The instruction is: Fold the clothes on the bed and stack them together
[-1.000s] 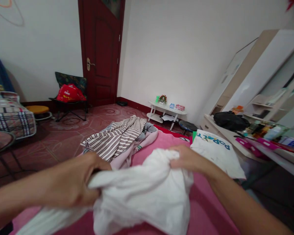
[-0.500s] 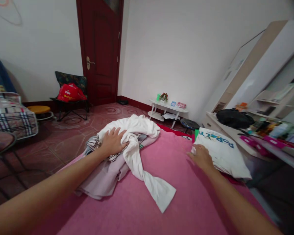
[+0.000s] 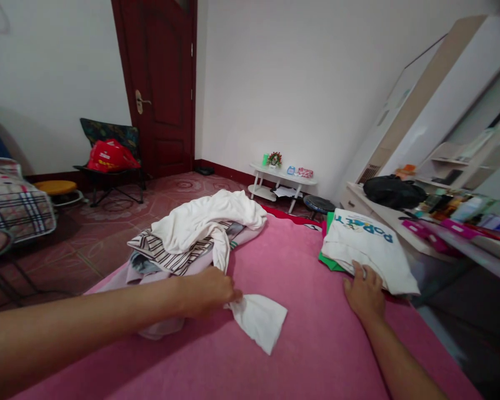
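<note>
My left hand is closed around the long sleeve of a white garment, and the sleeve's end lies flat just beyond my fingers. The rest of that garment is heaped over a brown-and-white striped cloth and pale lilac clothing at the left. At the right, my right hand is open, with its fingertips on the near edge of a folded white shirt with coloured lettering. Green cloth shows from under that shirt. Everything rests on a pink bed cover.
A cluttered desk with a black bag borders the bed on the right. Beyond the bed are a low white table and a dark round stool. A folding chair holding a red bag stands near the door.
My left hand has moved from the top of the heap down to the white sleeve and taken hold of it. My right hand has shifted nearer along the folded shirt's edge.
</note>
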Demonstrator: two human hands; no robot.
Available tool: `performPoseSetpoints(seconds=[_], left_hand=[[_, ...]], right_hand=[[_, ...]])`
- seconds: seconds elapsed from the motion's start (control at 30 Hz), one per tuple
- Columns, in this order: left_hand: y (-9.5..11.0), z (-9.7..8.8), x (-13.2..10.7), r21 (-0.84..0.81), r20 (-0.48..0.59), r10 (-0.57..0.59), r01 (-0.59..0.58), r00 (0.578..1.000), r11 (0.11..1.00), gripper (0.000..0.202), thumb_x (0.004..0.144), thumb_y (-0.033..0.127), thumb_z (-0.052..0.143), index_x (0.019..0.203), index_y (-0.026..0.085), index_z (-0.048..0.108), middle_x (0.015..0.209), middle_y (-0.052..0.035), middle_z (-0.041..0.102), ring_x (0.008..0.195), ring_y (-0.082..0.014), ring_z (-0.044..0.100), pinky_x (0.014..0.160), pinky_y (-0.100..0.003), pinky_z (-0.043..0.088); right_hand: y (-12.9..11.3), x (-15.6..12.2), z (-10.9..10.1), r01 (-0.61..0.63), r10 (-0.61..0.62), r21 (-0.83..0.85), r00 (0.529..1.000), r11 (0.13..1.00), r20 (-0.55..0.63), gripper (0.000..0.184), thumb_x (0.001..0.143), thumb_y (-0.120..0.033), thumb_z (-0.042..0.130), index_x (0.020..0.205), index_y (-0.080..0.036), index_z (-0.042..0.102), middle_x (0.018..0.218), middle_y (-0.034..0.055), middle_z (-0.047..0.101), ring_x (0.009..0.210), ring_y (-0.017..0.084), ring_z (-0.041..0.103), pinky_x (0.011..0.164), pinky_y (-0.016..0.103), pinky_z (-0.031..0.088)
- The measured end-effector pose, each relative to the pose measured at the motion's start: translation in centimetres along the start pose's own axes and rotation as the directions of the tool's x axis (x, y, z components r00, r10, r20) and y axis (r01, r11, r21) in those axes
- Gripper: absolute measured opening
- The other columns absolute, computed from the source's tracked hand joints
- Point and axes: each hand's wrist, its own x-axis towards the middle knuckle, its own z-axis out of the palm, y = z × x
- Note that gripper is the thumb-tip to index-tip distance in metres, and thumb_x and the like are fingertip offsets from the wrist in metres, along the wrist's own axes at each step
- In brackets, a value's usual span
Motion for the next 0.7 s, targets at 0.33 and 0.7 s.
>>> performPoseSetpoints(seconds=[0.33,0.7], left_hand=[[-16.6,-8.0,3.9,-0.365,-0.609,-0.671,0.602,0.422,0.710,0.075,0.084,0.046,0.052,0.145,0.013,0.024,0.144,-0.0204,0.032,0.130,-0.0319,0.038,0.101,-0.043,0.037],[-15.0,1.1,4.0,-0.054,-0.395,-0.748,0.799,0.533,0.598,0.067,0.091,0.061,0.024,0.140,0.018,0.040,0.127,-0.0204,0.053,0.120,-0.0343,0.048,0.096,-0.048,0.034]], right_hand=[[-0.2,-0.2,-1.1,-0.073,0.072,0.073,0.997,0.995,0.018,0.058,0.085,-0.026,0.043,0.140,-0.010,0.032,0.134,0.0187,0.042,0.123,0.032,0.036,0.097,0.041,0.037],[0.4,0.4,-1.1,-0.127,0.126,0.005,0.991,0.992,0.033,0.043,0.093,-0.024,0.034,0.132,-0.009,0.044,0.114,0.0180,0.056,0.106,0.031,0.046,0.082,0.040,0.041]])
